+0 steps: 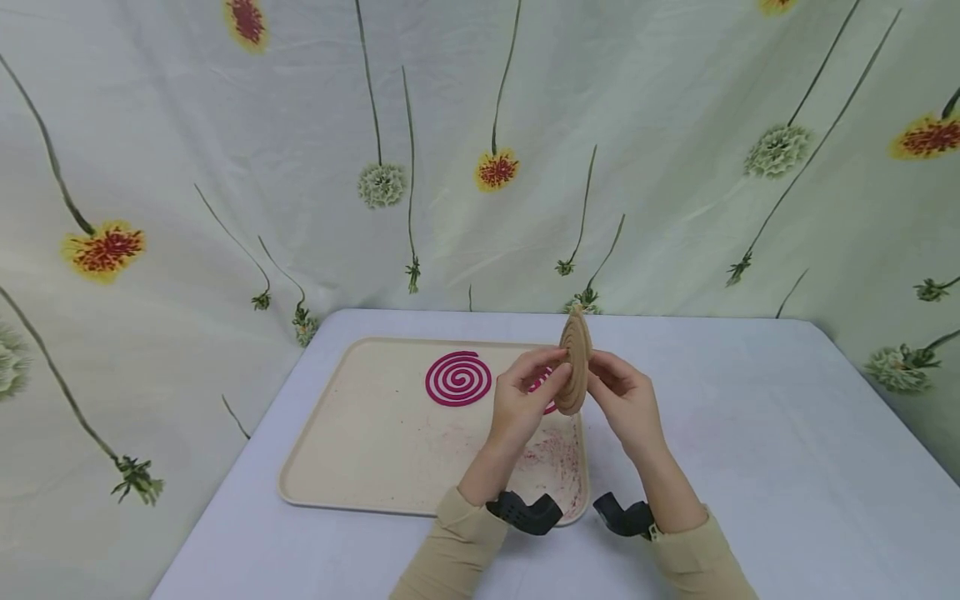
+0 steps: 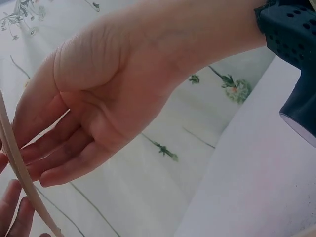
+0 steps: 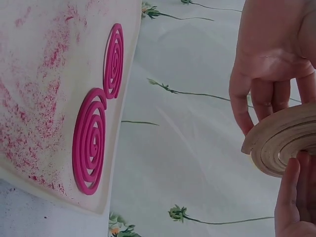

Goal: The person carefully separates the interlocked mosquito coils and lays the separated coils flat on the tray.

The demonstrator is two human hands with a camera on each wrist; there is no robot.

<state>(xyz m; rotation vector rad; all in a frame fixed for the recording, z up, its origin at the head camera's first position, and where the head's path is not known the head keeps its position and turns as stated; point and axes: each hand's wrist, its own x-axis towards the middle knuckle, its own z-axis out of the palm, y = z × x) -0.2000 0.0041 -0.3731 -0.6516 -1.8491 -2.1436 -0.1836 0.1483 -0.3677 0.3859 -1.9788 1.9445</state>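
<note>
Both hands [image 1: 521,398] [image 1: 627,403] pinch a tan coil [image 1: 575,367]; the tray [image 1: 360,450] holds two pink coils [image 1: 459,380] (one partly hand-screened).

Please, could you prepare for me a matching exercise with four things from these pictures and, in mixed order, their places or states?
1. tan mosquito coil
2. magenta mosquito coils
3. tray
4. floral cloth

A. rising behind the table
B. cream, with reddish stains
C. held upright between the left hand and right hand
D. lying on the tray

Pairs: 1-C, 2-D, 3-B, 4-A
</note>
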